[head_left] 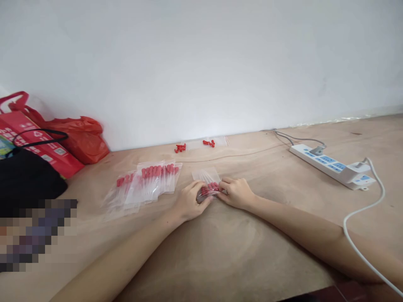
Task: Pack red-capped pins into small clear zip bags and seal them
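Pinching a clear bag [208, 184] mid-table, left hand [189, 202] and right hand [236, 192] fingers clamp its near edge.

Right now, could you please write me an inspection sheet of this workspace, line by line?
Surface: bare plywood table, running up to a white wall.
Job's things: small clear bag with red-tipped pieces inside, lying flat and pinched from both sides; row of filled bags overlapping to its left.
Clutter: loose red pieces and more near the wall.
Grippers: left hand and right hand both closed on the small clear bag.
Cables: white power strip at right with plugs in; grey cord toward the wall; white cable looping toward the near edge.
Surroundings: red bags and a black bag at far left.
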`<control>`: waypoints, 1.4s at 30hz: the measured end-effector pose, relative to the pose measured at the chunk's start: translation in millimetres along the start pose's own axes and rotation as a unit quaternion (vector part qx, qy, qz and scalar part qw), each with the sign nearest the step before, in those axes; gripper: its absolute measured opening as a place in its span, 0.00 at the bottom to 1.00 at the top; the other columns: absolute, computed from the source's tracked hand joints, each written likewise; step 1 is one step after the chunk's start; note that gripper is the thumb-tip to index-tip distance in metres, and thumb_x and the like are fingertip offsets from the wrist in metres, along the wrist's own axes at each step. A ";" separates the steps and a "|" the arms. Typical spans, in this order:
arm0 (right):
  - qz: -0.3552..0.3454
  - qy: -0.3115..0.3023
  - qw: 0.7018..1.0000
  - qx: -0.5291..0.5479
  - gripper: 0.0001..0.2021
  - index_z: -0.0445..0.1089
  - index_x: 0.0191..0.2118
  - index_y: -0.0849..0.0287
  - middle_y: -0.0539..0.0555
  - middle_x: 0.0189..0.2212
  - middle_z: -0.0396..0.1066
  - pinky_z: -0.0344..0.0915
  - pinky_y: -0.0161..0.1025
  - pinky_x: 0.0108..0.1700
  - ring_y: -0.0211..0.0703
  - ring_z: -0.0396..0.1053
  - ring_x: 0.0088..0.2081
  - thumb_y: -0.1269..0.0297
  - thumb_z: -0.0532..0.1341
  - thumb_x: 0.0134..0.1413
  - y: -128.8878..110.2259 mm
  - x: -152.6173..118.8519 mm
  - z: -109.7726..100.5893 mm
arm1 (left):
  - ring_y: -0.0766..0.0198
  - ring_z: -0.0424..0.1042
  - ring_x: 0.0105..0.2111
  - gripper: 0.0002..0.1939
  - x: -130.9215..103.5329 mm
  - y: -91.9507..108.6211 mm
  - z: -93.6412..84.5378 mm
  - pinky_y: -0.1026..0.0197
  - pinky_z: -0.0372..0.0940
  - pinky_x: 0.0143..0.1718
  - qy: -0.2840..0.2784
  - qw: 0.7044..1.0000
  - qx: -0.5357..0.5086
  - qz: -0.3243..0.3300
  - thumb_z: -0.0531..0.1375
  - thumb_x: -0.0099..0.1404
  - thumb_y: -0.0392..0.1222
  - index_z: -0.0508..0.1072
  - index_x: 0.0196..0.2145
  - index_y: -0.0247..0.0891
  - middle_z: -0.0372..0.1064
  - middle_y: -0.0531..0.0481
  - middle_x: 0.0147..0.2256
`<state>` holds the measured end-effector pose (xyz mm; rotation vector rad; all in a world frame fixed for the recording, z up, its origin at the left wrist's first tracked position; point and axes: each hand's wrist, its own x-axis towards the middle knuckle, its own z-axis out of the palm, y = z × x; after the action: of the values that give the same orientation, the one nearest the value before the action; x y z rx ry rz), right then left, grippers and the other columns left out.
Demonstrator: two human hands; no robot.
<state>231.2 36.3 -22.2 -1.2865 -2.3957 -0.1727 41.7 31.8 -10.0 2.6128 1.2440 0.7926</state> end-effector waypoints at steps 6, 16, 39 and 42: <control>0.011 -0.011 1.000 -0.025 0.12 0.65 0.28 0.59 0.51 0.27 0.67 0.39 0.33 0.22 0.35 0.63 0.26 0.58 0.50 0.52 -1.2 9.0 5.9 | 0.65 0.66 0.30 0.04 8.1 -6.4 3.6 0.62 0.63 0.33 0.018 1.000 0.020 -0.003 0.52 0.59 0.38 0.65 0.30 0.36 0.66 0.49 0.30; -0.141 0.033 0.987 0.070 0.11 0.67 0.37 0.56 0.51 0.33 0.68 0.51 0.31 0.27 0.34 0.64 0.31 0.59 0.50 0.55 36.1 -11.7 -1.2 | 0.66 0.68 0.38 0.08 -6.1 -40.5 -13.3 0.65 0.66 0.38 0.068 0.962 0.128 0.233 0.54 0.60 0.38 0.67 0.38 0.36 0.68 0.49 0.37; -0.296 0.194 0.922 -0.160 0.09 0.65 0.27 0.62 0.49 0.20 0.61 0.43 0.35 0.25 0.33 0.54 0.23 0.71 0.51 0.54 39.2 1.6 5.3 | 0.69 0.71 0.31 0.08 1.3 -46.1 -7.6 0.67 0.69 0.34 0.135 0.898 0.223 0.355 0.50 0.61 0.29 0.68 0.33 0.31 0.71 0.48 0.32; -0.297 0.188 0.923 -0.155 0.08 0.65 0.28 0.61 0.49 0.21 0.62 0.43 0.35 0.26 0.33 0.54 0.24 0.71 0.51 0.54 40.1 2.0 4.6 | 0.69 0.71 0.30 0.08 1.3 -46.2 -7.3 0.67 0.69 0.33 0.141 0.897 0.218 0.358 0.50 0.61 0.29 0.68 0.33 0.31 0.71 0.48 0.32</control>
<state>261.7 61.9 -28.8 -0.5170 -2.3872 -0.9166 7.2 62.0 -19.0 3.4954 0.4915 1.1349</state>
